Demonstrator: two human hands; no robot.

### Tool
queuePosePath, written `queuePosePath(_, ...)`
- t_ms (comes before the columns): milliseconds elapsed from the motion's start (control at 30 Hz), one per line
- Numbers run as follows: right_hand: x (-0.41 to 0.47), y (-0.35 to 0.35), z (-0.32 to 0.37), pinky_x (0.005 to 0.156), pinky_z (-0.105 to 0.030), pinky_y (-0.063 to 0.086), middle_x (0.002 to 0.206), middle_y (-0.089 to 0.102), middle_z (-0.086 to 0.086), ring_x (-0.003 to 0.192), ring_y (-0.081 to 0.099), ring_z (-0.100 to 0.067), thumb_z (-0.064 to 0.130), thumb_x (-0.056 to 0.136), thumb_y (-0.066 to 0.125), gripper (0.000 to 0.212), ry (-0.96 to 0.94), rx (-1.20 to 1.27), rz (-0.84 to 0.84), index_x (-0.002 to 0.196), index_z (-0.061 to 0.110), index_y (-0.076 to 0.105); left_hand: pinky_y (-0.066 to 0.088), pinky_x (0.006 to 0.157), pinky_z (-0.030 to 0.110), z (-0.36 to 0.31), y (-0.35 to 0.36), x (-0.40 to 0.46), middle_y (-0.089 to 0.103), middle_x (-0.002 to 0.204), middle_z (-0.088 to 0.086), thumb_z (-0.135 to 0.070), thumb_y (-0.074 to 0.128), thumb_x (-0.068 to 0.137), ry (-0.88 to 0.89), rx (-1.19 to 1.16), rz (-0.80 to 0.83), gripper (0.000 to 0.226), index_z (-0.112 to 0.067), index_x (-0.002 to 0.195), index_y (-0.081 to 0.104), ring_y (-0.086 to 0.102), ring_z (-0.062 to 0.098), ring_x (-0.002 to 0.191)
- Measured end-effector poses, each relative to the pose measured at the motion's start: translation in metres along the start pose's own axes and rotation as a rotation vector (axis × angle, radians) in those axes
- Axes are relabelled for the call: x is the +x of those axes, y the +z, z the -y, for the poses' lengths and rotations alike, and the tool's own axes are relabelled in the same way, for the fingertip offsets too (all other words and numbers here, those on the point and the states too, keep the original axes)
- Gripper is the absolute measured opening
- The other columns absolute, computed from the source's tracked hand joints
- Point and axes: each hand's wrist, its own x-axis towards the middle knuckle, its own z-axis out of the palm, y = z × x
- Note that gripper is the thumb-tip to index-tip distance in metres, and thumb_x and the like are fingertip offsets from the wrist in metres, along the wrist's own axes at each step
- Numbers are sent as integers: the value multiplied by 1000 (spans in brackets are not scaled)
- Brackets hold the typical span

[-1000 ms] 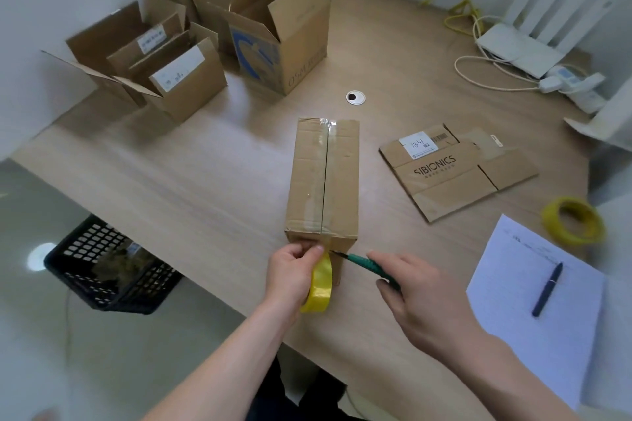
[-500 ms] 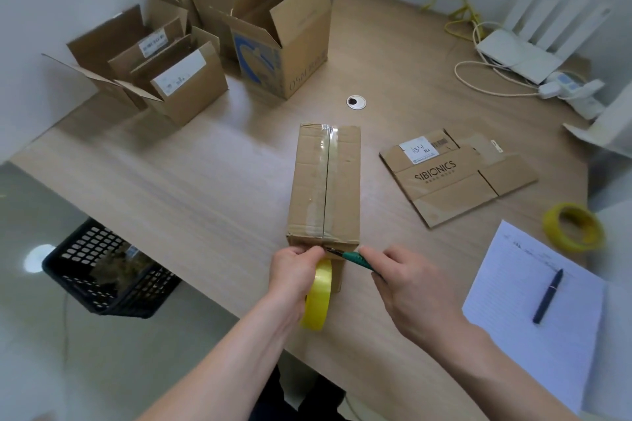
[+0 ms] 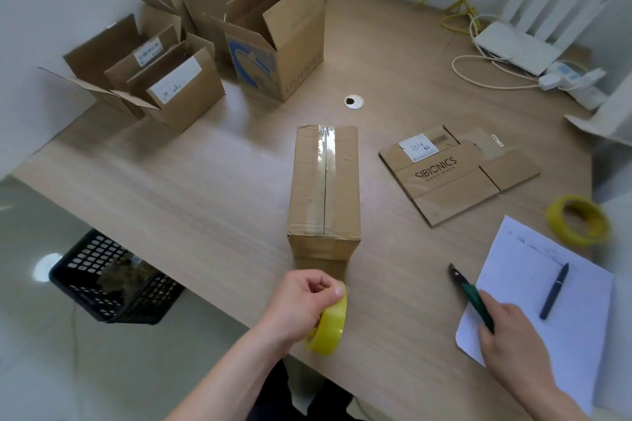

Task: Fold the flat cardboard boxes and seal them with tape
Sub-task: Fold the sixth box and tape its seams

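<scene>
Yellow tape roll in left hand fingers, just below taped box.

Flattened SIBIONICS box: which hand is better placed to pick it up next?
Right, probably. The right hand is on the same side as the flattened SIBIONICS box and is laying the green cutter on the paper. The left hand grips the tape roll.

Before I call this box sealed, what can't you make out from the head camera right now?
- Taped box: near end face foreshortened; far end and underside hidden by the box itself.
- Tape roll: free end hidden by the left hand.
- Green cutter: rear covered by the right hand; blade state too small.
- Flat box label: blurred.
</scene>
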Motion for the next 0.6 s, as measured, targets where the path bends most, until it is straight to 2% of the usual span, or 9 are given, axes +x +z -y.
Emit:
queuePosePath(33,0,2,-3,72,-41,49,96,54,0,89,51,-22,11,88,52,52,12,-75,27,138,27,48,36,47,18,-4,2,-2,50,58,-2,-5,70,87,16,6,19,18,-13,71,68,43,8,49)
queuePosePath(100,-5,2,8,77,-39,48,104,57,0,96,51,-22,18,85,60,56,-21,-105,-50,140,22,48,35,47,18,-10,7,-7,48,58,-3,-1,68,87,48,0,45,14,-10,75,69,41,7,49)
queuePosePath(167,-20,-3,43,84,-33,48,107,63,3,98,57,-16,25,81,74,60,-85,250,-86,137,26,53,35,48,16,-15,11,-9,50,56,-7,3,67,86,80,-27,56,12,-7,78,69,42,4,49)
queuePosePath(233,-39,-8,88,82,-20,50,101,70,2,90,66,-10,29,74,83,67,-160,789,122,134,35,54,36,51,14,-19,15,-12,53,56,-10,5,67,85,122,-47,56,14,-6,77,69,43,2,52)
queuePosePath(300,-53,-6,125,79,-23,54,100,73,-3,92,70,-14,31,68,83,75,-236,1078,372,135,40,50,39,57,14,-24,19,-16,57,72,-2,6,70,83,179,-52,41,18,-11,76,72,46,4,59)
queuePosePath(333,-57,-4,139,78,-27,55,104,74,-4,95,71,-16,25,67,81,76,-261,1166,434,135,37,49,42,61,15,-26,21,-18,55,82,4,4,73,81,212,-45,37,18,-14,76,74,48,7,65)
queuePosePath(400,-61,-1,156,77,-30,55,106,74,-6,95,70,-18,10,68,73,69,-264,1265,418,132,24,53,44,65,19,-30,21,-22,49,94,7,-4,77,75,270,-31,38,12,-16,75,76,51,11,76)
queuePosePath(500,-62,-3,164,67,-30,55,88,73,-9,78,66,-19,-5,74,73,51,-250,1338,403,120,12,60,44,68,24,-28,19,-25,45,95,2,-7,74,76,371,-2,0,11,-17,77,78,53,16,86)
queuePosePath(600,-60,-10,164,56,-32,54,75,66,-15,66,61,-23,-5,86,67,18,-232,1346,391,101,5,68,49,69,25,-20,20,-31,46,94,1,-13,73,75,471,-80,-13,12,-21,78,80,55,14,86)
